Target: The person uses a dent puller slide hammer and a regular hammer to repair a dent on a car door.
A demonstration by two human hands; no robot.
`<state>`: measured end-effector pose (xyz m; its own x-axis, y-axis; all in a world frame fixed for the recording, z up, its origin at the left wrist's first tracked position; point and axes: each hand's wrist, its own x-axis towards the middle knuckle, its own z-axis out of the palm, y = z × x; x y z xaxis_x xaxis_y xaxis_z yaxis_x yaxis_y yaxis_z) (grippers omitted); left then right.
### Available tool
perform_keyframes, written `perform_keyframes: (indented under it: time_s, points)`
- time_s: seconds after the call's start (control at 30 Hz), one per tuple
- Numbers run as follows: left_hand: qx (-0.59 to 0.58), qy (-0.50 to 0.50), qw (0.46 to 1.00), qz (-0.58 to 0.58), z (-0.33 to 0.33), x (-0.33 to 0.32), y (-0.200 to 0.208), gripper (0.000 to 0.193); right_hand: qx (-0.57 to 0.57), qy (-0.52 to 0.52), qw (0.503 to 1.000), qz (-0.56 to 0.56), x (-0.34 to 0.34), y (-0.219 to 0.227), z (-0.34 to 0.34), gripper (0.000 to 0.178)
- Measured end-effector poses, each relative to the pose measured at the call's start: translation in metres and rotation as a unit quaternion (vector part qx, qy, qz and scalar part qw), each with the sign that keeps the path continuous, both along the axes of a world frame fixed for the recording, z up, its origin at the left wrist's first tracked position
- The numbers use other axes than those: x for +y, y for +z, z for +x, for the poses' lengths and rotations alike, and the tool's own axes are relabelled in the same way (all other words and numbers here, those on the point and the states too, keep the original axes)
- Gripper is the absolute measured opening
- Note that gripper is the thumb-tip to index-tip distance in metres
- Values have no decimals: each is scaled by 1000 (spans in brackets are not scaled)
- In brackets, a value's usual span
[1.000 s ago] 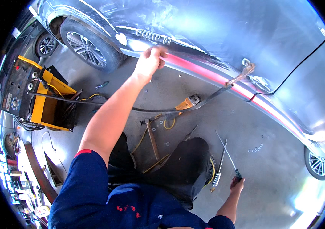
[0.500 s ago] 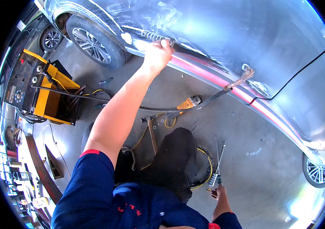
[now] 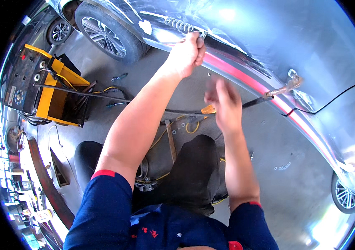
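Left hand [image 3: 187, 52] clenched at top centre on the lower edge of the silver car body panel [image 3: 269, 37], by a row of small metal rings [image 3: 183, 26]. Right hand [image 3: 224, 104] blurred mid-frame, fingers spread, gripping nothing, above the grey concrete floor [image 3: 269, 150].

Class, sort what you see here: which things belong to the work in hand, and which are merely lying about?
In hand: left hand gripping the car's sill edge; right hand raised, blurred; row of rings on the panel.

Lying about: yellow welder, hammer, washers.
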<state>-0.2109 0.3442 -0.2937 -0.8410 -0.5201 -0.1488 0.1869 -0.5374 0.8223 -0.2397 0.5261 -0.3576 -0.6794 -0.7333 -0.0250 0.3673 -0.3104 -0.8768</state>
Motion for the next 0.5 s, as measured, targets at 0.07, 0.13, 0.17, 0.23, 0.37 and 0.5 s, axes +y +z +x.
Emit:
perform_keyframes:
  time_s: [0.07, 0.13, 0.17, 0.23, 0.37, 0.5]
  points:
    - [-113, 150, 887, -422, 4, -10, -18, 37, -49, -25, 998, -15, -47, 30, -19, 36]
    - [-234, 213, 646, -695, 17, -12, -26, 38, -53, -17, 998, -22, -68, 42, -33, 36]
    - [-197, 225, 636, -712, 31, -15, -40, 34, -89, 26, 996, -18, -76, 49, -33, 37]
    - [-186, 150, 726, -645, 60, -15, -42, 34, -124, 62, 990, -9, -89, 51, -36, 38]
    - [-132, 67, 830, -537, 73, -29, -41, 40, -242, 138, 944, -176, -105, 45, -34, 36]
    - [-126, 13, 885, -448, 72, -49, -35, 44, -268, 48, 941, -199, -119, 53, -17, 28]
